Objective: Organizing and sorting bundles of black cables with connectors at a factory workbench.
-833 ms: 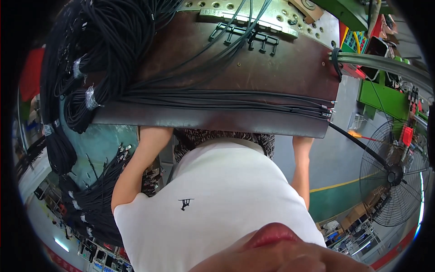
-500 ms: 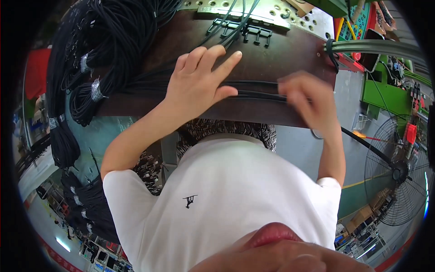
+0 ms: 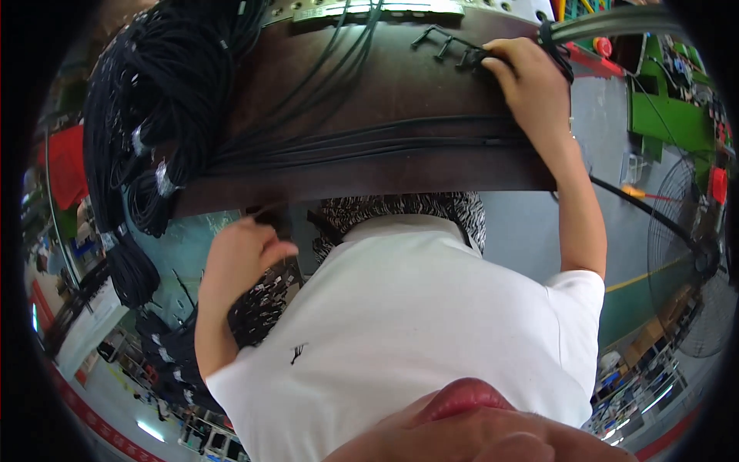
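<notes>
My right hand [image 3: 533, 86] reaches to the far right part of the dark brown table [image 3: 400, 173], and its fingers close on a bunch of black cables [image 3: 462, 54] with plug ends. More black cables [image 3: 369, 145] run in a flat band across the table towards the left. My left hand [image 3: 242, 252] is below the table's near edge, in front of my white shirt. Its fingers are curled. A thin dark strand [image 3: 262, 209] lies just above it, and I cannot tell whether the hand holds it.
Thick coils of black cable [image 3: 158, 115] hang over the table's left side, with more bundles [image 3: 165, 350] lower down. A metal plate [image 3: 369, 11] lies at the table's far edge. A floor fan [image 3: 693, 262] and green machines [image 3: 670, 115] stand to the right.
My left hand has left the tabletop and dropped below its near edge. My right hand has moved farther up and right to the cable ends.
</notes>
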Action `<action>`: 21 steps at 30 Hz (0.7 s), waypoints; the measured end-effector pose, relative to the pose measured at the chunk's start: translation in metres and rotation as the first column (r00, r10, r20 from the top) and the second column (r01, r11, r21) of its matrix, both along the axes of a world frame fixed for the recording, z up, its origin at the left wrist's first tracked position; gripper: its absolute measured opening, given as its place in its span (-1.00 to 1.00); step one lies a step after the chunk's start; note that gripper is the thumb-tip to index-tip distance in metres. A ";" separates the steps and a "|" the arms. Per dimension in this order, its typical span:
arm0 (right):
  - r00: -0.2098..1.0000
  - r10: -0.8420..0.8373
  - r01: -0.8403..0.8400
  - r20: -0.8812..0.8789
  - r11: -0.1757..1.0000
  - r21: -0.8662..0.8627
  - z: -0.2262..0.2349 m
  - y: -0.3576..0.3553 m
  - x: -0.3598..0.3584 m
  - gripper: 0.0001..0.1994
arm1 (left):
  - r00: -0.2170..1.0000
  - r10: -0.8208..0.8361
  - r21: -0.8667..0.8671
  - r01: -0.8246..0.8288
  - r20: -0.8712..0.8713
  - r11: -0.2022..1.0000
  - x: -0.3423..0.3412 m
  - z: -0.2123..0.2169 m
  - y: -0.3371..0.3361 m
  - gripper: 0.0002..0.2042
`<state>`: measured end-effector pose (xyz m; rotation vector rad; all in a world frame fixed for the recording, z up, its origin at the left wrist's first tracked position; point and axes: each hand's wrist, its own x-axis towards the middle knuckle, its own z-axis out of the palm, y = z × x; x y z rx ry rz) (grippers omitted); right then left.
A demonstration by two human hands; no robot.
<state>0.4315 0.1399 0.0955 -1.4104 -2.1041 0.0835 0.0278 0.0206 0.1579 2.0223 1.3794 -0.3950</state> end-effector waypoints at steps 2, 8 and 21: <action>0.975 -0.113 0.098 -0.193 0.992 -0.083 0.018 -0.020 0.026 -0.83 | 0.982 -0.034 0.032 0.040 -0.183 0.999 -0.002 -0.007 -0.026 -0.64; 0.712 -0.648 0.548 0.268 0.753 0.364 0.008 -0.088 0.111 -0.73 | 0.911 -0.254 0.671 -0.034 0.326 0.740 0.068 -0.012 0.029 -0.64; 0.978 -0.201 0.209 -0.060 0.950 0.230 -0.034 -0.119 -0.008 -0.76 | 0.869 -0.033 0.290 -0.129 0.494 0.948 0.091 -0.023 0.102 -0.84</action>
